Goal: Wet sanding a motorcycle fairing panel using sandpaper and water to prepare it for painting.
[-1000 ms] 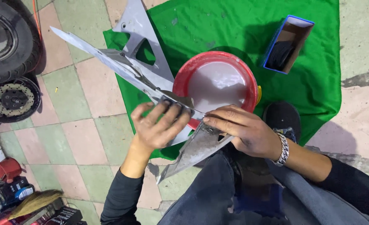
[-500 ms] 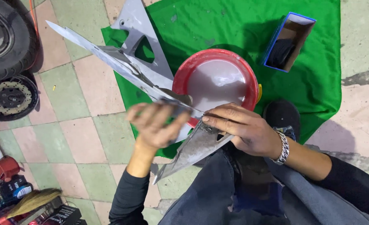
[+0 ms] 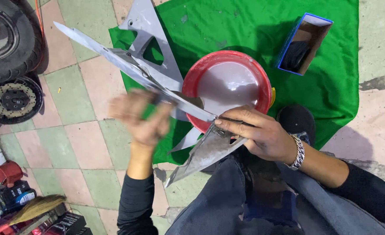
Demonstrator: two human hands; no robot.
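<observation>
A long grey pointed plastic fairing panel (image 3: pixel 114 58) slants from the upper left down over my lap. My right hand (image 3: pixel 257 135), with a metal bracelet on its wrist, grips the panel at its middle, just in front of a red basin (image 3: pixel 227 54) of grey water. My left hand (image 3: pixel 142 117) is blurred by motion at the panel's lower edge, left of the basin, fingers curled. Whether it holds anything I cannot tell. A second grey triangular panel (image 3: pixel 151 30) lies on the green cloth (image 3: pixel 244 26).
An open blue box (image 3: pixel 305 43) lies on the cloth at the upper right. A tyre (image 3: pixel 9 39) and a brake disc (image 3: pixel 11 100) stand at the left. A red cup (image 3: pixel 7 172), bottles and a broom (image 3: pixel 35 209) sit at the lower left on the tiled floor.
My left hand has slid left and down off the panel's middle and is now blurred. The panel's far tip has risen slightly. My right hand keeps its grip.
</observation>
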